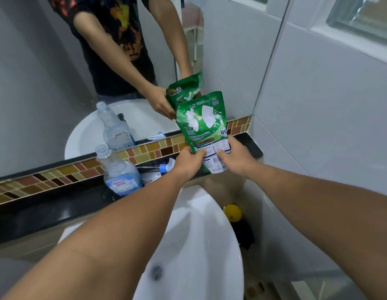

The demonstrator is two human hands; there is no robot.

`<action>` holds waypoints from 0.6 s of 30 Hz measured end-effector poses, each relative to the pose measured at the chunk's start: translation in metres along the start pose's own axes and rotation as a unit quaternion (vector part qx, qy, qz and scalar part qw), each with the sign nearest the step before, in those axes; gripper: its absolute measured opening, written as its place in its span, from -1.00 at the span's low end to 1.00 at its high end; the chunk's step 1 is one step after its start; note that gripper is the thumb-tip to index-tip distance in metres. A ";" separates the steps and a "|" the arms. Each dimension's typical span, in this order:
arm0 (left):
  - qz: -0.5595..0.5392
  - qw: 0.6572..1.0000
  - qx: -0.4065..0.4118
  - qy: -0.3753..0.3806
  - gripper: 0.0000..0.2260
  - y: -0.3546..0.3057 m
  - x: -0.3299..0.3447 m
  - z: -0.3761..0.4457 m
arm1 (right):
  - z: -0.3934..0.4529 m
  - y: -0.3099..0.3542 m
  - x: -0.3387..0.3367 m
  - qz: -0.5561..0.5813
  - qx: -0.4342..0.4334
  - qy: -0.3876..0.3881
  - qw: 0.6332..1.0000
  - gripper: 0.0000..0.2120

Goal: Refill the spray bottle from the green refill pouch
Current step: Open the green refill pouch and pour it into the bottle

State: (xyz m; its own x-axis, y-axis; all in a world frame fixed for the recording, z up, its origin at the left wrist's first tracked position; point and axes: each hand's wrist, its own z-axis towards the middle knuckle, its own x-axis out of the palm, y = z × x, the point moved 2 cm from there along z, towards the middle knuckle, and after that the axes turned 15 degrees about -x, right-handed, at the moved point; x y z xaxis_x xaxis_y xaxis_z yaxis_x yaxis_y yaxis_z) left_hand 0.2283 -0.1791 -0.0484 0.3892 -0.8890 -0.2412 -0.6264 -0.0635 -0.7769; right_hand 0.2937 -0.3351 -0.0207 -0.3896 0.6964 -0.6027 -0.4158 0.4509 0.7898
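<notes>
I hold the green refill pouch upright over the black ledge, its back label facing me. My left hand grips its lower left edge and my right hand grips its lower right edge. The clear spray bottle stands on the ledge to the left, its neck open with no cap on. Its white and blue spray head lies on the ledge between the bottle and my left hand.
A black ledge runs under a mirror with a brown mosaic tile strip. The white basin is below my arms. A yellow object sits on the floor right of the basin. White tiled wall on the right.
</notes>
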 end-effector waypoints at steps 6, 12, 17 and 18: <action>-0.035 0.999 -0.016 -0.003 -0.59 0.010 -0.020 -0.018 | -0.003 0.033 0.007 -0.002 -0.024 0.023 0.999 -0.72; -0.086 0.996 -0.017 -0.009 -0.65 0.015 -0.044 -0.031 | -0.003 0.064 0.018 -0.015 -0.065 0.039 0.997 -0.74; -0.114 0.993 -0.024 -0.004 -0.76 0.018 -0.066 -0.039 | 0.000 0.091 0.025 -0.056 -0.108 0.052 0.991 -0.80; -0.124 0.992 -0.024 0.000 -0.79 0.019 -0.070 -0.039 | 0.001 0.096 0.027 -0.063 -0.117 0.053 0.990 -0.82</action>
State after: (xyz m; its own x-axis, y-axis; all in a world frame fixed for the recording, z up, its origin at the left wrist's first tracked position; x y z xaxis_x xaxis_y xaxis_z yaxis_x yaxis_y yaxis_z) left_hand 0.1629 -0.1359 -0.0231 0.5350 -0.8436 -0.0458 -0.5427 -0.3016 -0.7839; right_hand 0.2441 -0.2724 0.0389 -0.4011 0.5750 -0.7131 -0.6402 0.3809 0.6672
